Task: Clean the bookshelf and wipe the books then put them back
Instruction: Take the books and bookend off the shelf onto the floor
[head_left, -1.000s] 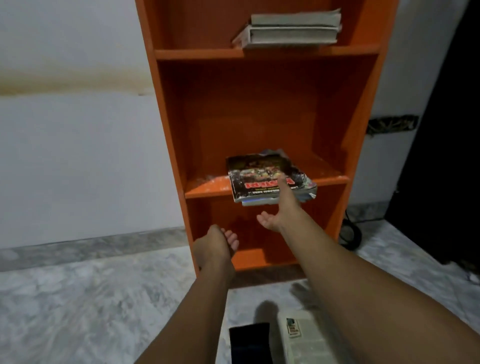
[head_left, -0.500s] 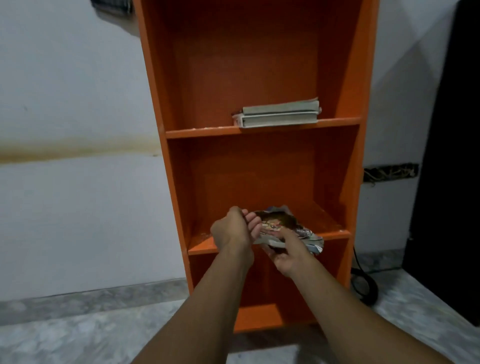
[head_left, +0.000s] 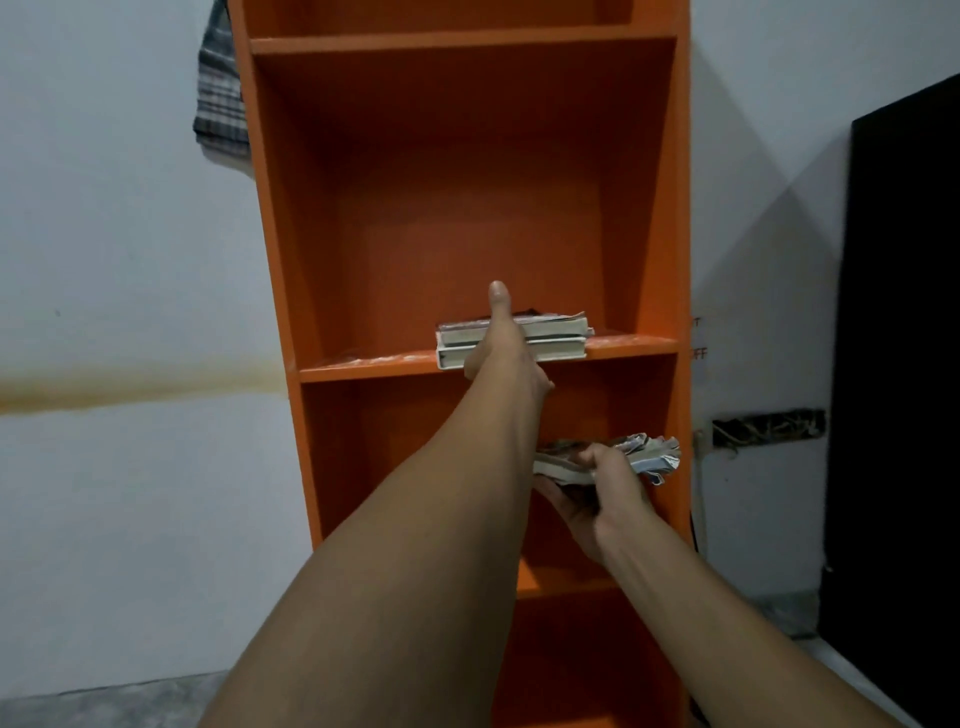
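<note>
Step in hand, by my reading: taking books off for wiping. Left hand is up at the stack of two books on the middle shelf, thumb over the top. Its fingers are hidden, so I cannot tell the grip. At 5 o'clock of the stack, right hand clasps a tattered book, thumb above, fingers beneath, before the orange bookshelf. Next move calls for closing on the stack and lifting both volumes level.

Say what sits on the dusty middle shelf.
Two flat-stacked books lie on the shelf, pale dust beside them. The left hand covers part of their front, thumb raised above the stack; whether it grips them, and anything behind them, is hidden.
</note>
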